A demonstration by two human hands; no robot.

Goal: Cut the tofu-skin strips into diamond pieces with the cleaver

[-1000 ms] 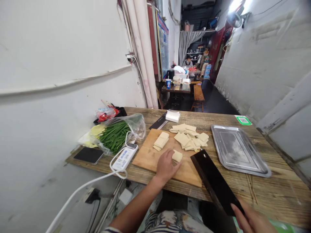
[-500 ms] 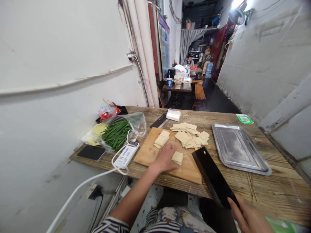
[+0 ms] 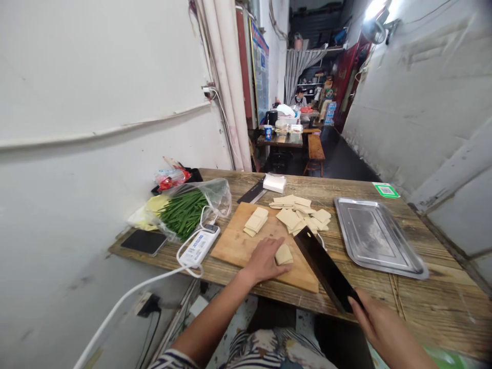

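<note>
My left hand [image 3: 266,260] is on a wooden cutting board [image 3: 230,243], with thumb and fingers around the near-left side of a small stack of pale tofu sheets [image 3: 284,254]. In my right hand [image 3: 368,313] is the handle of a dark, wide-bladed kitchen knife [image 3: 323,266]. Its blade slants over the board's right edge, close to the held stack but apart from it. Another small tofu stack [image 3: 256,220] lies on the board, beyond my left hand. A loose heap of cut tofu squares [image 3: 302,214] spreads across the board's far right corner.
A metal tray [image 3: 378,238] sits at the right, with thin sticks [image 3: 395,296] nearby. To the left are a power strip [image 3: 198,248], a bag of green chives [image 3: 188,210] and a black phone [image 3: 144,241]. Behind the board are a white box [image 3: 274,183] and another dark blade [image 3: 251,190]. A person sits far back.
My right hand has brought the knife leftward, nearer the tofu stack. The stack has shifted slightly right and turned, with my left fingers now closer around it.
</note>
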